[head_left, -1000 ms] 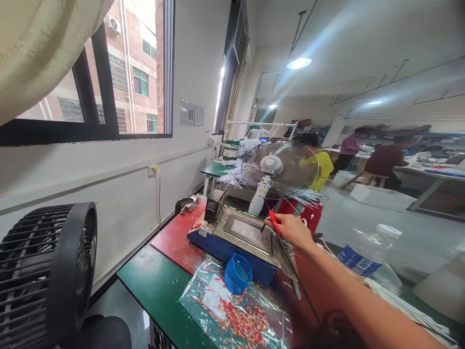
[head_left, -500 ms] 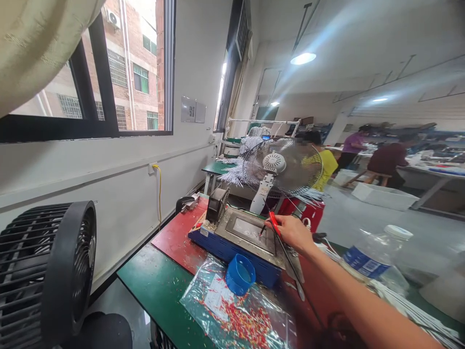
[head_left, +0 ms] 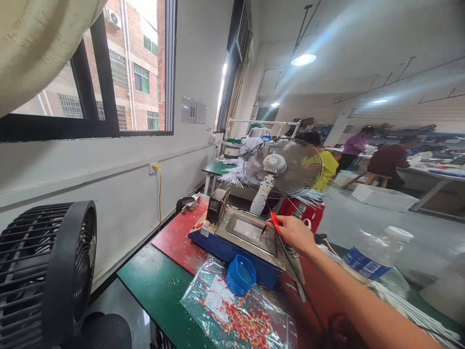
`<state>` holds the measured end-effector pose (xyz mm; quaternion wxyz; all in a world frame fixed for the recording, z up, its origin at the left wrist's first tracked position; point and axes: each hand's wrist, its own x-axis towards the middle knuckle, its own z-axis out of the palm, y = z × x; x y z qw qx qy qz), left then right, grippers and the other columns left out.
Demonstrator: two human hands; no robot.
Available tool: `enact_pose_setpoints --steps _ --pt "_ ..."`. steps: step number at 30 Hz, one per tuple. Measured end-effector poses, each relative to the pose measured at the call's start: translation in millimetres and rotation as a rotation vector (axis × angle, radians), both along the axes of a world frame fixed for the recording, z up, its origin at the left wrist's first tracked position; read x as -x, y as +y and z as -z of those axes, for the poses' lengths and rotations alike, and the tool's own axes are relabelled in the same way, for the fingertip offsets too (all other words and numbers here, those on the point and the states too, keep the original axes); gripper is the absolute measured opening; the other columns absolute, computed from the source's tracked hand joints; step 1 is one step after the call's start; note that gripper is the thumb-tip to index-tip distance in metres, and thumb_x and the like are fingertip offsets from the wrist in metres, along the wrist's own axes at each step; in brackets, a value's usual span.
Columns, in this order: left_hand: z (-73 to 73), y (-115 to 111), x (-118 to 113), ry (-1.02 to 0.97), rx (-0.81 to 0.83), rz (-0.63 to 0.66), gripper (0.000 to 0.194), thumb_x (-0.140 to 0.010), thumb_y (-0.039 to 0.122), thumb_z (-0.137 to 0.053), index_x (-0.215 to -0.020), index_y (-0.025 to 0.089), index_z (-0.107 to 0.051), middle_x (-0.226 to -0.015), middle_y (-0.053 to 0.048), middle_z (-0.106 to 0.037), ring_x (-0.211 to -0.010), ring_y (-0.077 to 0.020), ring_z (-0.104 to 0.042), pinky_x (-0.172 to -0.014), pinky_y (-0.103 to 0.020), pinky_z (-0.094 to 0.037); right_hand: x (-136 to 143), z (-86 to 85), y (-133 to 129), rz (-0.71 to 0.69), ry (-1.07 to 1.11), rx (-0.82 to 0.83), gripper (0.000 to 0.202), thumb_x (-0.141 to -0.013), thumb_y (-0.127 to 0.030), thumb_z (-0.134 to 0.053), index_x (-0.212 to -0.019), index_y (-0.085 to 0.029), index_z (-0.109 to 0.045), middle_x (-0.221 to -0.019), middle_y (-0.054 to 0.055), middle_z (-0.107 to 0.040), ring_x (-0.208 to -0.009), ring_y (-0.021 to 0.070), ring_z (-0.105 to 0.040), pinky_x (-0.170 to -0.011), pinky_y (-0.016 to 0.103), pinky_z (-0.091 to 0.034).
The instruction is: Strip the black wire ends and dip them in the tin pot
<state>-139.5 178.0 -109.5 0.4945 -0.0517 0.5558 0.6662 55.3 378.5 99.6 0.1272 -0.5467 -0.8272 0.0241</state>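
Note:
My right hand (head_left: 296, 233) is closed in a pinch around a black cable with a red section (head_left: 275, 224). The cable's thin dark end points down at the silvery surface of a solder pot (head_left: 209, 241), which has a blue base and a metal rim. Whether the end touches the surface is too small to tell. A round blue cup (head_left: 240, 276) stands in front of the pot on a clear plastic bag (head_left: 198, 292). Red and yellow scraps (head_left: 245, 317) lie over the bag. A metal tool with a rounded end (head_left: 301, 292) rests below my wrist. My left hand is out of view.
A white-grey fan (head_left: 274, 164) stands behind the pot, and a black fan (head_left: 67, 271) is at left. To the right are a clear plastic bottle (head_left: 378, 252) and a bundle of white cables (head_left: 410, 310). Several people work farther back.
My right hand and the cable have shifted very slightly to the right, still over the pot. Its grip looks the same.

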Motion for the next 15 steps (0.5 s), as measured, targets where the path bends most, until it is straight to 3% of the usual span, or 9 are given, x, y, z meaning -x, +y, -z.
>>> enact_pose_setpoints --steps 3,7,9,12,15 --pt "15.0 -9.2 -6.9 0.032 0.03 -0.083 0.034 -0.08 0.046 -0.05 -0.097 0.019 -0.061 -0.08 0.0 -0.068 -0.072 -0.0193 -0.064 -0.052 -0.029 -0.052 0.0 0.5 0.8 0.002 -0.001 0.0 0.031 -0.083 -0.04 -0.046 -0.086 -0.022 -0.072 -0.081 0.008 -0.073 -0.078 0.0244 -0.067 -0.052 0.024 -0.036" --pt "33.8 -15.9 -13.3 0.074 0.073 -0.202 0.042 -0.087 0.042 -0.033 -0.09 0.013 -0.064 -0.08 -0.001 -0.066 -0.065 -0.0119 -0.061 -0.048 -0.022 -0.046 -0.1 2.3 2.7 0.012 -0.002 0.004 0.03 -0.082 -0.039 -0.048 -0.088 -0.023 -0.072 -0.082 0.008 -0.073 -0.081 0.0253 -0.067 -0.052 0.024 -0.036" --pt "40.9 -15.8 -14.5 0.093 0.087 -0.262 0.029 -0.085 0.038 -0.045 -0.095 0.016 -0.061 -0.082 -0.002 -0.066 -0.067 -0.0126 -0.061 -0.05 -0.024 -0.049 0.2 2.6 2.8 0.013 -0.001 0.002 0.03 -0.082 -0.04 -0.048 -0.087 -0.024 -0.072 -0.081 0.007 -0.073 -0.08 0.0252 -0.067 -0.051 0.024 -0.036" --pt "47.4 -10.3 -13.1 0.118 0.093 -0.346 0.027 -0.078 0.035 -0.058 -0.1 0.019 -0.059 -0.087 -0.003 -0.066 -0.075 -0.016 -0.062 -0.055 -0.029 -0.053 1.0 2.5 2.2 0.011 -0.004 -0.003 0.03 -0.082 -0.041 -0.048 -0.087 -0.024 -0.072 -0.079 0.007 -0.073 -0.078 0.0249 -0.067 -0.051 0.024 -0.035" --pt "49.5 0.6 -8.5 0.138 0.087 -0.415 0.027 -0.082 0.038 -0.051 -0.096 0.017 -0.062 -0.088 -0.002 -0.067 -0.076 -0.0172 -0.063 -0.056 -0.028 -0.052 1.4 3.0 2.5 0.008 -0.009 -0.005 0.03 -0.082 -0.04 -0.048 -0.087 -0.024 -0.072 -0.08 0.007 -0.073 -0.079 0.0254 -0.067 -0.051 0.024 -0.035"
